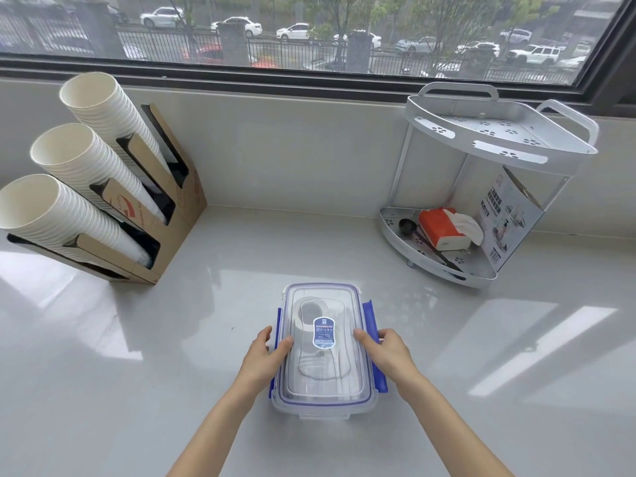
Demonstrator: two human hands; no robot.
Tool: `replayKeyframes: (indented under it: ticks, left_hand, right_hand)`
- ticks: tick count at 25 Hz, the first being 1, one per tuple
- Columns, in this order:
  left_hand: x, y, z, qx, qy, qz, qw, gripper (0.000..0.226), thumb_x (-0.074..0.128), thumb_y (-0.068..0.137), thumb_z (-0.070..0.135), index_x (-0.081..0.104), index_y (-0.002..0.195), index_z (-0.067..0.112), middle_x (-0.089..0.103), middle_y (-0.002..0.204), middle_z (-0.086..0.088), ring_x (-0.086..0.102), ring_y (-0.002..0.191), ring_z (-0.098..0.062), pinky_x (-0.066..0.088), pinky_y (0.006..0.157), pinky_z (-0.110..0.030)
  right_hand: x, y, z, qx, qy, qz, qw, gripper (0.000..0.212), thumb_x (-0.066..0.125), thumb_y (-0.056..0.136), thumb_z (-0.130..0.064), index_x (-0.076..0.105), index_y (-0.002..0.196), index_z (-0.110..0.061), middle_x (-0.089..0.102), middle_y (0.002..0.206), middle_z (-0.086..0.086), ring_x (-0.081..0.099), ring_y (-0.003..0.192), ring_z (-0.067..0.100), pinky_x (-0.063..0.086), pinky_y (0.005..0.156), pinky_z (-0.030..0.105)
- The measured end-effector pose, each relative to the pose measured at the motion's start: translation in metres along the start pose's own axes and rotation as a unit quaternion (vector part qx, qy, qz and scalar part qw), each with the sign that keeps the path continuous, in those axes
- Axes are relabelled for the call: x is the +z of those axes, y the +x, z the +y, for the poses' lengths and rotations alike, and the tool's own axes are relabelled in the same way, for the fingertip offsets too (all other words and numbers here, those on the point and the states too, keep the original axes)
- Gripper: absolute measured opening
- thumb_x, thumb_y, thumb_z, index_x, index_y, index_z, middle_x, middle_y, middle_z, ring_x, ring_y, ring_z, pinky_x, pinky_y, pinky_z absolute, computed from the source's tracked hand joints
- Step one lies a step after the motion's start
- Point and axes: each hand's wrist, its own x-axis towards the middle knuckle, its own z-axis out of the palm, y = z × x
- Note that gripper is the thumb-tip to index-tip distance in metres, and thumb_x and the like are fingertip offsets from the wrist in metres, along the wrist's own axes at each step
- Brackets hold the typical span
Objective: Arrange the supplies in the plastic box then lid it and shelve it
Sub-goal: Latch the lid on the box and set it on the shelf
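Note:
A clear plastic box (323, 404) with blue side clips stands on the pale counter in front of me. Its transparent lid (347, 304), with a blue and white label, lies on top. Dim shapes of supplies, one of them a white roll, show through the lid. My left hand (266, 356) rests on the lid's left edge, thumb on top, fingers over the left clip. My right hand (385, 352) presses the right edge, over the blue right clip (369, 315), which sticks outward. A silver two-tier corner shelf (495, 139) stands at the back right.
A cardboard holder (179, 215) with three slanted stacks of white paper cups stands at the back left. The shelf's lower tier holds an orange tissue pack (442, 227), a black scoop (407, 224) and a printed card (509, 215). Behind runs a window sill.

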Motion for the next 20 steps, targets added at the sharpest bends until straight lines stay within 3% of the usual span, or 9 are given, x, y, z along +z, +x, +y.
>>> replayKeyframes:
  ticks: [3, 7, 13, 17, 20]
  left_hand:
    - [-0.002, 0.000, -0.001, -0.027, -0.015, -0.009, 0.999, 0.067, 0.051, 0.087, 0.037, 0.019, 0.140, 0.011, 0.028, 0.148, -0.015, 0.030, 0.136, -0.026, 0.029, 0.110, -0.039]
    - [-0.003, 0.000, -0.002, -0.052, -0.043, -0.018, 0.998, 0.069, 0.051, 0.086, 0.040, 0.018, 0.140, 0.011, 0.035, 0.145, -0.013, 0.038, 0.130, -0.027, 0.035, 0.109, -0.042]
    - [-0.003, -0.001, 0.000, -0.055, -0.055, -0.024, 0.997, 0.068, 0.050, 0.087, 0.039, 0.018, 0.140, 0.010, 0.041, 0.142, -0.011, 0.041, 0.124, -0.024, 0.039, 0.097, -0.039]
    - [-0.003, 0.001, -0.002, -0.054, -0.058, -0.021, 0.997, 0.068, 0.051, 0.086, 0.039, 0.020, 0.140, 0.010, 0.041, 0.142, -0.010, 0.041, 0.127, -0.025, 0.038, 0.105, -0.041]
    - [-0.003, 0.000, 0.000, -0.053, -0.058, -0.017, 0.997, 0.068, 0.053, 0.086, 0.038, 0.021, 0.139, 0.009, 0.043, 0.139, -0.009, 0.045, 0.123, -0.026, 0.040, 0.099, -0.038]
  right_hand:
    - [0.004, -0.002, -0.002, -0.040, -0.028, 0.028, 0.998, 0.037, 0.055, 0.087, -0.038, 0.049, 0.109, -0.009, 0.053, 0.117, 0.011, 0.052, 0.094, 0.020, 0.043, 0.079, 0.029]
    - [0.010, -0.007, -0.003, -0.071, -0.055, 0.047, 0.995, 0.035, 0.048, 0.092, -0.032, 0.048, 0.111, -0.004, 0.053, 0.099, 0.007, 0.051, 0.087, 0.023, 0.040, 0.074, 0.030]
    - [0.017, -0.005, -0.001, -0.113, -0.161, 0.102, 0.975, 0.028, 0.041, 0.095, -0.029, 0.045, 0.081, -0.004, 0.057, 0.088, 0.019, 0.046, 0.080, 0.032, 0.034, 0.070, 0.031]
    - [0.021, -0.002, 0.001, -0.139, -0.222, 0.127, 0.957, 0.035, 0.038, 0.096, -0.027, 0.055, 0.096, 0.003, 0.064, 0.099, 0.025, 0.056, 0.096, 0.042, 0.031, 0.069, 0.033]
    - [0.021, 0.000, 0.004, -0.143, -0.216, 0.132, 0.957, 0.033, 0.039, 0.095, -0.028, 0.054, 0.090, 0.001, 0.064, 0.099, 0.026, 0.056, 0.095, 0.042, 0.032, 0.069, 0.033]
